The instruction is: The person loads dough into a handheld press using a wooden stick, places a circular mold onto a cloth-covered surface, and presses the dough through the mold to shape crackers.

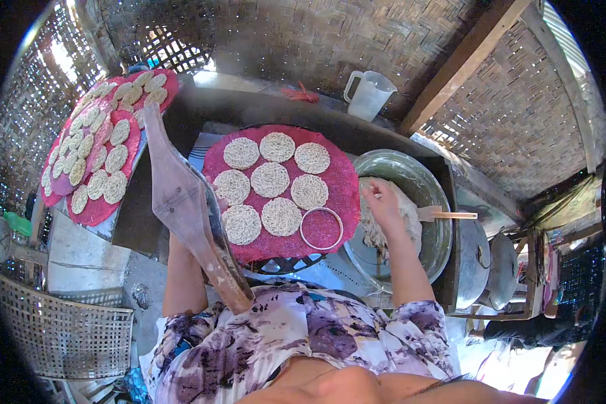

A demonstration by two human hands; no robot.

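My right hand [382, 204] is over a large metal basin [440, 180] with pale, wet dough [409, 214] in it. Its fingers are curled together; whether dough is between them is hard to see. A spatula with a wooden handle [454, 215] rests across the basin's right rim. Left of the basin, a round tray with a pink cloth [347, 182] bears several flat discs of pale strands [270, 180] and a thin white ring [303, 229]. My left forearm [185, 276] reaches up behind a long wooden lever [185, 192], which hides most of that hand.
More pink cloths [131, 145] with several discs lie at the far left. A translucent jug [370, 96] stands on the ledge behind. Large metal pots [475, 252] are at the right. A woven bamboo panel [81, 333] leans at the lower left, and a wooden post [461, 67] slants at the back.
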